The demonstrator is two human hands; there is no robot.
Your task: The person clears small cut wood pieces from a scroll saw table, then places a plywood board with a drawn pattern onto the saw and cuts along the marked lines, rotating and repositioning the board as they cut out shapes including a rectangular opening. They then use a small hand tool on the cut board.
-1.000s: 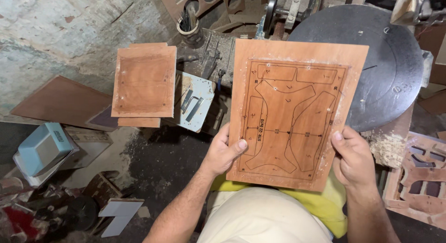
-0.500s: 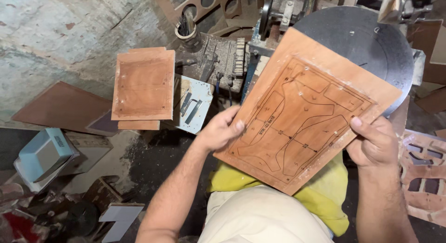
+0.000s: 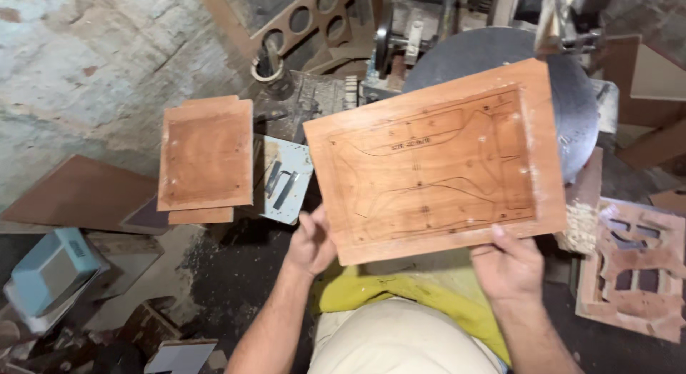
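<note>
Head view: both hands on one board. Left hand (image 3: 311, 243) clamped on the lower left corner of the wooden template board (image 3: 436, 160), fingers tucked behind it, thumb side up against the edge. Right hand (image 3: 509, 265) grips the bottom edge near the lower right corner, thumb on the front face, fingers underneath. Board is held in the air above the lap, clear of any surface, face toward the camera.

Long axis runs left-right, tilted: the end out past the right hand sits higher than the end over the left hand. Face carries a routed outline of curved shapes inside a rectangular border, plus small drilled holes. A short dark marking sits near the upper middle of the face, too small to make out.

Beyond the board, behind its upper right corner: round dark grey sanding disc (image 3: 572, 110), mostly covered. Just right of the right hand, pale sawdust pile (image 3: 577, 220), then a cut-out wooden panel (image 3: 632, 267) with openings. Below the hands, yellow cloth (image 3: 400, 292) across the lap.

Left of the left hand: small light blue metal plate (image 3: 284, 177), further left a stack of plain wooden boards (image 3: 206, 156) on cluttered machinery. Far lower left, light blue box (image 3: 48, 272). Floor (image 3: 236, 274) dark and dusty; wall (image 3: 93, 67) at upper left rough, patchy plaster.
</note>
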